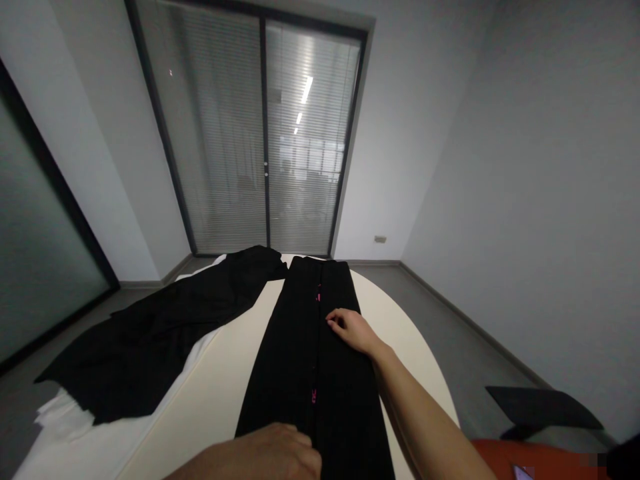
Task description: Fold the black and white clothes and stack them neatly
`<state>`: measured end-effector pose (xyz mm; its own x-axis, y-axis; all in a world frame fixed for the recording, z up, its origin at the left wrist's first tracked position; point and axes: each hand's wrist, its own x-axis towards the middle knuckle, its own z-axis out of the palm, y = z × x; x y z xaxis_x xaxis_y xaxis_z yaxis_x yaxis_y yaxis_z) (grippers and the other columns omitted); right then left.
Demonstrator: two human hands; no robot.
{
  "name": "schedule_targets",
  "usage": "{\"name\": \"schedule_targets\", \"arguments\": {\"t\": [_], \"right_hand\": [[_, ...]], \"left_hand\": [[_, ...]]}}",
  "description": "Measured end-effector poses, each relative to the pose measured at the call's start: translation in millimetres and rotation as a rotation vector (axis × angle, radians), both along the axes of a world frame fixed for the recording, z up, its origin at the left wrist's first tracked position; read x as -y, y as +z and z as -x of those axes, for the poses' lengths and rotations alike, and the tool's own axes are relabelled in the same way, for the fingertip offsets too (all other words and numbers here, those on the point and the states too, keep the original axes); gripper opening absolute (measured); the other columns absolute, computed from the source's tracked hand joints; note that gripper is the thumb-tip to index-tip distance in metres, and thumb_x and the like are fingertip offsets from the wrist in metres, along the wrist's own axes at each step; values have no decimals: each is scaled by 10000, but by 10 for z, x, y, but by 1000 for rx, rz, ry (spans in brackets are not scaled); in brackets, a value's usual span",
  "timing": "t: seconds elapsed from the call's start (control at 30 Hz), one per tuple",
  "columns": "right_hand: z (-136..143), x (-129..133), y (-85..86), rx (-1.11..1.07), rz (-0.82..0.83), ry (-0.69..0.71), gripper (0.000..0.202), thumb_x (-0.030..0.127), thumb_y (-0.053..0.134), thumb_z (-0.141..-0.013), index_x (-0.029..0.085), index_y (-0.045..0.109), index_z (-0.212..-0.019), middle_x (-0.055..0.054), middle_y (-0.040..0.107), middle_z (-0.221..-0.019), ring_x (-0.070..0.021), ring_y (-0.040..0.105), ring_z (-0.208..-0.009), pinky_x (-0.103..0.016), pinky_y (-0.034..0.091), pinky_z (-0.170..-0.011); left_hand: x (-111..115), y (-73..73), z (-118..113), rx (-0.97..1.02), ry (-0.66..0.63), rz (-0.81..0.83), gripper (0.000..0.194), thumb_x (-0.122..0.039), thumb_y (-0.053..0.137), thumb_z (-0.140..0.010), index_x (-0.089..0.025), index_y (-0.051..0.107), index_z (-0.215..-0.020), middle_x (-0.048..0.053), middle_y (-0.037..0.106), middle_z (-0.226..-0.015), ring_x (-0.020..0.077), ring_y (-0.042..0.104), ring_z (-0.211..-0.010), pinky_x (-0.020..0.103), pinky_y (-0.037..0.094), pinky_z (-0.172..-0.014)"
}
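Observation:
A long black garment [280, 353] lies lengthwise on the pale round table [405, 313]. A narrow slit or seam runs down its middle, where small pink marks show. Over the garment's right half is my right hand [353, 329], its thumb and forefinger drawn close together beside the slit. Whether cloth is pinched between them cannot be made out. My left hand [285, 453] is at the bottom edge of the view, on the garment's near left part. Its fingers are curled, and their tips are hidden.
Left of the garment, a second black cloth [165, 327] lies spread over white cloth [70, 417], hanging past the table's edge. An orange chair seat [545, 460] with a dark part [545, 407] stands at lower right. Glass panels with blinds [305, 147] rise beyond the table.

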<state>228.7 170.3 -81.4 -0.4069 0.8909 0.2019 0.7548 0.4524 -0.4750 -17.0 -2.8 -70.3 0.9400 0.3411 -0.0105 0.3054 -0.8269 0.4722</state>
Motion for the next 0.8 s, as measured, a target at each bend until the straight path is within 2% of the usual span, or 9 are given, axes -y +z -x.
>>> {"name": "schedule_targets", "arguments": {"t": [0.07,0.17,0.23,0.3,0.43,0.53,0.63,0.7,0.8], "right_hand": [[31,43,38,-12,-13,41,233,307,550,-922,228,721,-1058,-27,696,-900,-163,608,-802,-265,428,-731],[121,149,123,-123,69,172,251,380,574,-922,207,737,-1001,-29,693,-863,-158,599,-776,-262,432,-722],[190,238,202,-250,223,284,341,476,586,-916,174,741,-942,-32,677,-806,-146,582,-717,-253,431,-675],[239,329,297,-366,427,412,447,563,581,-904,146,740,-932,-36,660,-769,-133,570,-672,-242,423,-630],[249,463,491,-470,734,676,646,711,562,-844,131,723,-1080,-53,655,-834,-148,589,-750,-228,410,-613],[229,520,590,-478,815,749,751,745,652,-744,145,684,-1193,-52,661,-948,-162,586,-837,-251,438,-705],[240,564,643,-453,828,725,719,604,800,-680,188,653,-1248,-41,668,-1065,-184,599,-941,-299,452,-859],[266,583,649,-404,786,698,635,499,831,-691,210,662,-1230,-37,668,-1124,-198,599,-1016,-319,440,-936],[303,568,588,-347,696,646,456,465,776,-767,191,699,-1124,-28,687,-1055,-192,611,-987,-318,449,-930]], "left_hand": [[-43,67,5,48,14,172,72,-188,660,-856,-225,613,-817,-16,630,-847,156,604,-787,247,447,-737],[-149,118,17,155,143,510,111,-170,675,-786,-210,649,-885,-33,575,-831,108,525,-703,197,411,-641],[-231,115,21,212,284,719,106,-257,675,-811,-192,655,-892,-48,520,-748,92,444,-640,191,355,-591],[-305,99,18,295,384,905,232,-394,689,-831,-170,663,-890,-55,494,-696,88,399,-617,199,328,-589],[-406,91,-7,527,467,1203,387,-506,767,-763,-139,700,-864,-16,607,-744,110,515,-693,228,398,-709],[-470,77,-19,644,550,1324,392,-495,802,-735,-118,717,-798,11,651,-713,112,566,-677,218,418,-697],[-542,6,-16,688,655,1364,450,-534,829,-692,-102,725,-764,30,671,-680,103,572,-614,203,422,-628],[-581,-55,-19,690,695,1380,479,-556,841,-664,-101,732,-767,39,687,-681,111,589,-606,208,439,-616],[-609,-108,-27,667,729,1352,437,-516,839,-679,-105,746,-795,36,704,-691,122,603,-599,225,467,-625]]}}
